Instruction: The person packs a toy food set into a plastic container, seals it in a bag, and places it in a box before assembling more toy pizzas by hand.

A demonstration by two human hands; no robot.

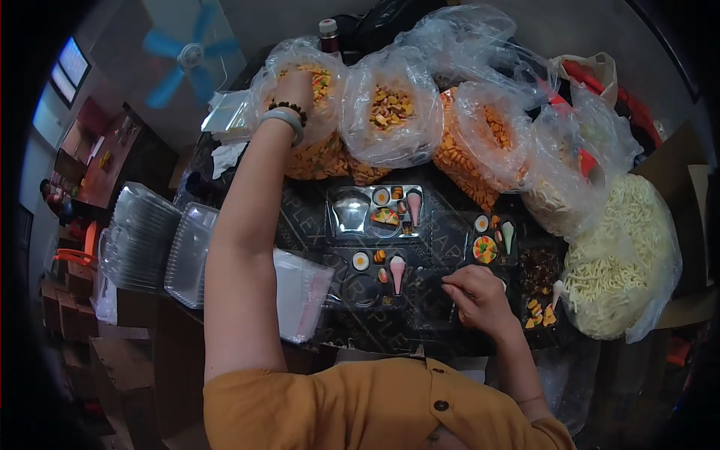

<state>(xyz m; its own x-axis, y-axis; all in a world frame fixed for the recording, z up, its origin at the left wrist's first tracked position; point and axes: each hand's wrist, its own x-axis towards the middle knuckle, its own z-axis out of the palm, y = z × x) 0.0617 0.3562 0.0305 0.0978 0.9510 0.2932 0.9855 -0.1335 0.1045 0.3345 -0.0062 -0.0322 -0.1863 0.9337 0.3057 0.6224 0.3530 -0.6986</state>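
Note:
My left hand (297,86) reaches into an open plastic bag (262,94) of small colourful pieces at the upper left; its fingers are hidden among them. Close to the table's front edge, my right hand (478,298) has its fingers drawn together, and anything between them is too small to make out. Between my hands lie clear trays. The upper tray (349,238) has an egg piece, a pizza piece and a pink cone (414,206) in it. In the lower tray (346,298) sit an egg piece (361,260) and another pink cone (397,276). A round pizza piece (484,249) lies in the right tray, beside a green cone (508,235).
Bags of small pieces (391,109), orange pieces (461,161) and pale strands (622,262) line the back and right. Stacked clear trays (139,236) and flat plastic sheets (300,292) are at the left. A capped bottle (328,36) stands behind the bags.

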